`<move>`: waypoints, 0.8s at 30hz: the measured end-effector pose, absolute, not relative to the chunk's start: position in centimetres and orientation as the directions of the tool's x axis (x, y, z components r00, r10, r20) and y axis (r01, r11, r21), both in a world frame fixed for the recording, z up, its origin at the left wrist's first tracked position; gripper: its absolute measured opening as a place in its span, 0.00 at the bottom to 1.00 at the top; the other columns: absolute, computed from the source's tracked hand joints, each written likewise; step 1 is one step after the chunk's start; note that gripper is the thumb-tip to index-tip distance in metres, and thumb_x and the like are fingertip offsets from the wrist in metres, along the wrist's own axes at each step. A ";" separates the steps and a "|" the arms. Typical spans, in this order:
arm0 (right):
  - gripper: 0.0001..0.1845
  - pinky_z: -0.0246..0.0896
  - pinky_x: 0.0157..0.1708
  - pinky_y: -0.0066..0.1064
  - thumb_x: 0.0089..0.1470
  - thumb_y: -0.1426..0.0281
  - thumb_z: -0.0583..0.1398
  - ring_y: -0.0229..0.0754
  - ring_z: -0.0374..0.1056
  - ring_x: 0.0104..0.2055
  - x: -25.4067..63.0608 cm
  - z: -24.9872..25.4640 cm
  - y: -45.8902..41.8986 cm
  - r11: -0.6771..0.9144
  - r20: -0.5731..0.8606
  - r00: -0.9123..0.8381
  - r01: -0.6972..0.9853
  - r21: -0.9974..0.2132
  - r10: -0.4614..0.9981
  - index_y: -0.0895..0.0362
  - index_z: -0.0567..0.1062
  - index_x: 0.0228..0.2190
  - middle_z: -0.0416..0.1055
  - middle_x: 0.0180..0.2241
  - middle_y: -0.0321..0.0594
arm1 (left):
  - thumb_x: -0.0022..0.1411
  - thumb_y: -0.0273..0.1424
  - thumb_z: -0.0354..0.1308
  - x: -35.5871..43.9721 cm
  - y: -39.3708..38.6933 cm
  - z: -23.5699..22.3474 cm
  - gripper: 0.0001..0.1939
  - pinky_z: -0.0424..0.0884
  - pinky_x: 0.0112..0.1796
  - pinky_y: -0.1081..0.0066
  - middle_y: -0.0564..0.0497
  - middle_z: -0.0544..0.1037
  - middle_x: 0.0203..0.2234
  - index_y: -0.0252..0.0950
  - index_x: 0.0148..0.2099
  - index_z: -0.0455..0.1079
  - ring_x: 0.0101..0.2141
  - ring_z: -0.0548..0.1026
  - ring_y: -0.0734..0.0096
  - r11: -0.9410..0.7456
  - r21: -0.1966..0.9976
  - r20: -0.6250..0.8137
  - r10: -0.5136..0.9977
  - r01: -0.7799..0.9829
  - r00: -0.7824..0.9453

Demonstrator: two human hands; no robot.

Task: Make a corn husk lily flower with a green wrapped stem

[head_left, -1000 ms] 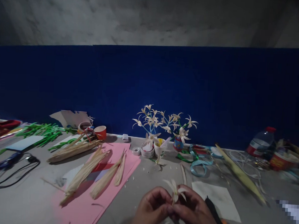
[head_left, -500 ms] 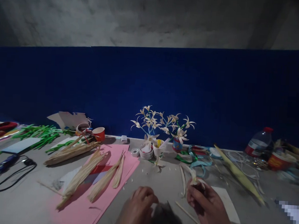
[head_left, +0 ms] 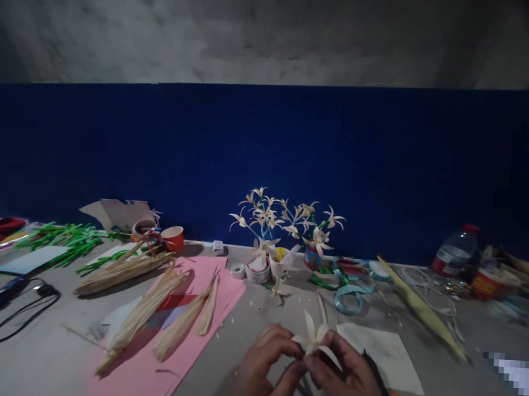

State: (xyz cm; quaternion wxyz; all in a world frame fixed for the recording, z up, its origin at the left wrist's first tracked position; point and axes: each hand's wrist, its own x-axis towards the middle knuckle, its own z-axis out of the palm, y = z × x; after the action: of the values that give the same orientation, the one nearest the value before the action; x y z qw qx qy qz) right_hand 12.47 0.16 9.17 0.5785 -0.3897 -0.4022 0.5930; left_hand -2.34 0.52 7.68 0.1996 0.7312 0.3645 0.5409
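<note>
A pale husk flower (head_left: 312, 333) with pointed petals is held up between my two hands near the table's front. My left hand (head_left: 268, 365) pinches its base from the left, thumb and fingers closed. From the right, the fingertips of my right hand (head_left: 347, 376) are pressed onto its lower petals. Its underside is hidden by my fingers. Under my hands lies a dark tool, mostly covered, whose kind I cannot make out. A white sheet (head_left: 382, 356) lies just beyond my right hand.
Dried corn husks (head_left: 145, 316) lie on pink paper (head_left: 192, 361) at left. Finished husk flowers (head_left: 266, 216) stand in small cups at the back. Blue ribbon (head_left: 350, 299), a long green husk (head_left: 423, 309) and a plastic bottle (head_left: 456, 251) are on the right.
My right hand has brought the pale husk piece left and down to my left hand. Both hands now hold it, and its petals show spread open. The white sheet is more exposed.
</note>
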 end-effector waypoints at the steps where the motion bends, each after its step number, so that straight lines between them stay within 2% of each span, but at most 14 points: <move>1: 0.18 0.63 0.31 0.21 0.34 0.59 0.75 0.35 0.65 0.28 12.4 9.4 0.0 -0.024 -0.012 -0.033 -0.378 -0.925 0.999 0.56 0.76 0.23 0.70 0.23 0.31 | 0.61 0.28 0.60 -2.3 0.4 7.5 0.01 0.69 0.44 0.71 0.50 0.78 0.31 0.39 0.36 0.72 0.38 0.77 0.65 -0.634 0.712 0.633 0.765 0.302 0.116; 4: 0.20 0.63 0.32 0.22 0.32 0.58 0.75 0.36 0.66 0.29 12.0 10.0 -0.3 -0.021 -0.022 -0.001 -0.394 -0.919 1.000 0.56 0.75 0.22 0.70 0.22 0.31 | 0.60 0.33 0.61 -1.9 0.0 7.2 0.04 0.69 0.40 0.72 0.50 0.77 0.30 0.40 0.33 0.73 0.35 0.76 0.65 -0.540 0.816 0.551 0.835 0.203 0.006; 8: 0.17 0.60 0.30 0.21 0.38 0.59 0.73 0.34 0.64 0.27 12.3 9.8 0.0 0.028 0.044 -0.039 -0.346 -0.938 0.998 0.57 0.76 0.23 0.69 0.22 0.31 | 0.59 0.38 0.62 -1.5 0.0 7.4 0.08 0.68 0.39 0.73 0.49 0.78 0.31 0.39 0.33 0.75 0.35 0.76 0.63 -0.448 0.889 0.452 0.892 0.092 -0.025; 11: 0.16 0.60 0.31 0.22 0.42 0.59 0.71 0.35 0.64 0.28 12.8 8.9 0.3 0.092 0.131 -0.127 -0.278 -0.956 0.983 0.57 0.75 0.24 0.68 0.24 0.32 | 0.59 0.38 0.62 -1.8 0.2 7.5 0.09 0.67 0.39 0.71 0.48 0.78 0.31 0.38 0.33 0.76 0.35 0.76 0.61 -0.430 0.900 0.429 0.903 0.065 0.031; 13: 0.16 0.60 0.30 0.22 0.43 0.60 0.71 0.35 0.63 0.28 12.7 8.4 0.4 0.134 0.168 -0.108 -0.270 -0.953 0.980 0.57 0.74 0.23 0.66 0.23 0.31 | 0.60 0.38 0.60 -2.0 0.3 7.5 0.11 0.68 0.38 0.71 0.48 0.77 0.29 0.37 0.32 0.76 0.33 0.75 0.62 -0.430 0.902 0.425 0.900 0.034 0.101; 16: 0.17 0.59 0.30 0.21 0.42 0.58 0.71 0.35 0.63 0.27 12.0 7.9 0.3 0.124 0.137 -0.030 -0.272 -0.954 0.990 0.57 0.74 0.23 0.65 0.23 0.30 | 0.57 0.41 0.63 -2.0 0.4 7.1 0.12 0.67 0.38 0.71 0.49 0.76 0.28 0.38 0.30 0.75 0.33 0.74 0.63 -0.356 0.932 0.360 0.931 -0.060 0.057; 19: 0.18 0.60 0.29 0.22 0.42 0.56 0.69 0.36 0.65 0.27 11.8 7.6 0.4 0.083 0.100 -0.065 -0.219 -0.972 0.993 0.56 0.75 0.24 0.68 0.22 0.31 | 0.51 0.44 0.68 -1.6 0.3 6.7 0.15 0.66 0.39 0.72 0.51 0.77 0.27 0.37 0.28 0.74 0.33 0.73 0.65 -0.195 0.957 0.200 0.980 -0.216 0.006; 22: 0.14 0.64 0.31 0.24 0.46 0.57 0.67 0.38 0.68 0.29 14.3 7.2 0.6 0.131 0.133 -0.072 -0.034 -0.991 0.989 0.54 0.76 0.28 0.71 0.25 0.32 | 0.49 0.43 0.70 -1.5 0.3 6.8 0.16 0.65 0.36 0.72 0.52 0.77 0.23 0.36 0.27 0.73 0.30 0.72 0.67 -0.082 0.942 0.100 0.994 -0.324 0.038; 24: 0.13 0.67 0.36 0.26 0.50 0.58 0.63 0.42 0.73 0.34 17.8 6.5 0.7 0.183 0.176 -0.051 0.243 -0.953 0.983 0.53 0.77 0.33 0.77 0.31 0.37 | 0.49 0.43 0.70 -1.7 0.3 7.2 0.17 0.64 0.34 0.73 0.53 0.77 0.21 0.36 0.26 0.72 0.28 0.71 0.69 -0.052 0.937 0.066 0.997 -0.345 0.031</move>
State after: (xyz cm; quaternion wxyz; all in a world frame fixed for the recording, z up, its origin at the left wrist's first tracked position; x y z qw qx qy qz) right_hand 17.76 0.69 6.48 0.4699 -0.5037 -0.6088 0.3935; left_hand -1.73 0.34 7.18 0.5748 0.4303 0.3791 0.5837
